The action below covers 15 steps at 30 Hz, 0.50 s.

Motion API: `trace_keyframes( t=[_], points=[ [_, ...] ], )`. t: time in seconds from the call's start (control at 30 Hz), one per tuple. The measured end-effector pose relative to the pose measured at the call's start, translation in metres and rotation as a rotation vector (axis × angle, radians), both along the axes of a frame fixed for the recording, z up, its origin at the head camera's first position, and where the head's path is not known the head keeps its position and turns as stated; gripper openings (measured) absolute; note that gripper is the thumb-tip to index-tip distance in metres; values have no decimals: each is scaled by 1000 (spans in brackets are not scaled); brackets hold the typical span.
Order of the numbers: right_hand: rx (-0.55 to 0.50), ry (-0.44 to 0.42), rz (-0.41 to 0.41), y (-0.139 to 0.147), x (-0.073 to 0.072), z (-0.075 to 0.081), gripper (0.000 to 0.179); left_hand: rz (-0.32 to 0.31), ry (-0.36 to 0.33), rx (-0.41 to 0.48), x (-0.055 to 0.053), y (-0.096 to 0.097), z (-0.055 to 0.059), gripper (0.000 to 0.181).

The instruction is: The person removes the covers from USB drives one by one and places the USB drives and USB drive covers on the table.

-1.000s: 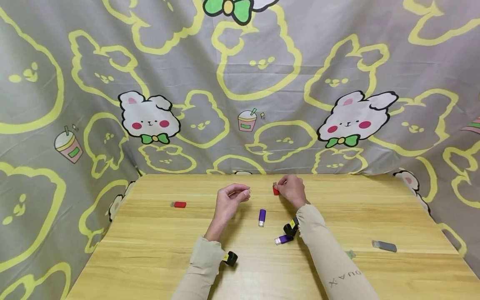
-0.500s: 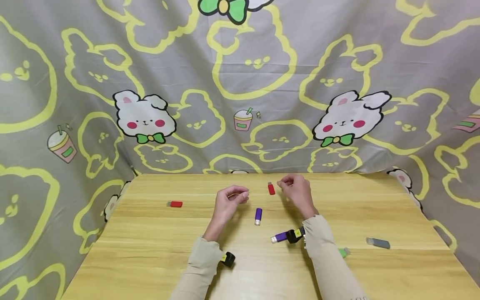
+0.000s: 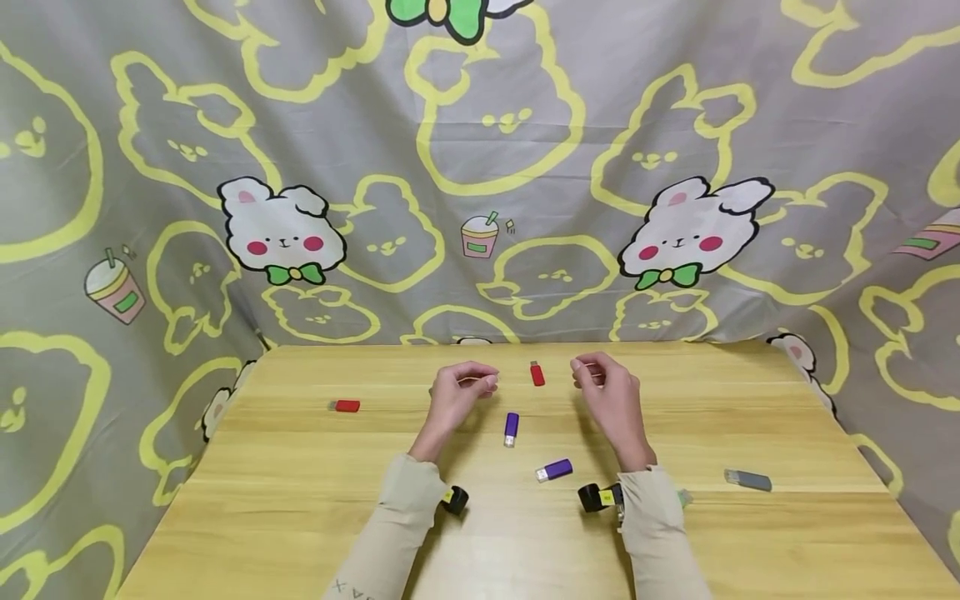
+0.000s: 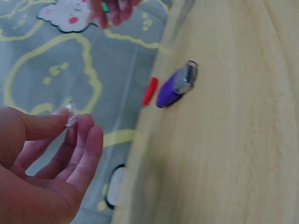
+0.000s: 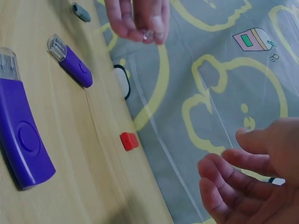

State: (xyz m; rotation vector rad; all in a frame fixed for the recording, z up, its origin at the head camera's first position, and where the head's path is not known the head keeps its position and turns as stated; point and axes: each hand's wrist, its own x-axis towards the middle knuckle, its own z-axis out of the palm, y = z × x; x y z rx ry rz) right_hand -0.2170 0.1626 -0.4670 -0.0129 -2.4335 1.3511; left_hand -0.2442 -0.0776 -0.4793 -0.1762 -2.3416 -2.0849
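Note:
My left hand pinches a small clear plastic piece between thumb and fingertips, above the far part of the table. My right hand hovers to the right with thumb and fingers loosely bent, nothing between them in the right wrist view. Between the two hands, near the back edge, lies a red USB stick. Closer in are two purple USB sticks, one pointing toward me and the other slanted; both show clear caps over their plugs in the right wrist view.
Another red USB stick lies at the left of the wooden table. A grey one is at the right, and a green one is mostly hidden by the right sleeve. Behind the left hand sits a grey USB stick. A patterned curtain hangs behind.
My right hand has let go of the middle red USB stick and drawn away right and toward me. The stick stays on the table. My left hand keeps its pinch.

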Motion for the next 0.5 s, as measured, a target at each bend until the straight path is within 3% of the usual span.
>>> trace_keyframes(
  t=[0.27,0.5],
  points=[
    [14,-17,16,13,6,9,26,1,-52,-148,-24,19,-3,9],
    [22,-7,-29,33,13,18,26,-21,7,-416,-41,37,-9,5]
  ],
)
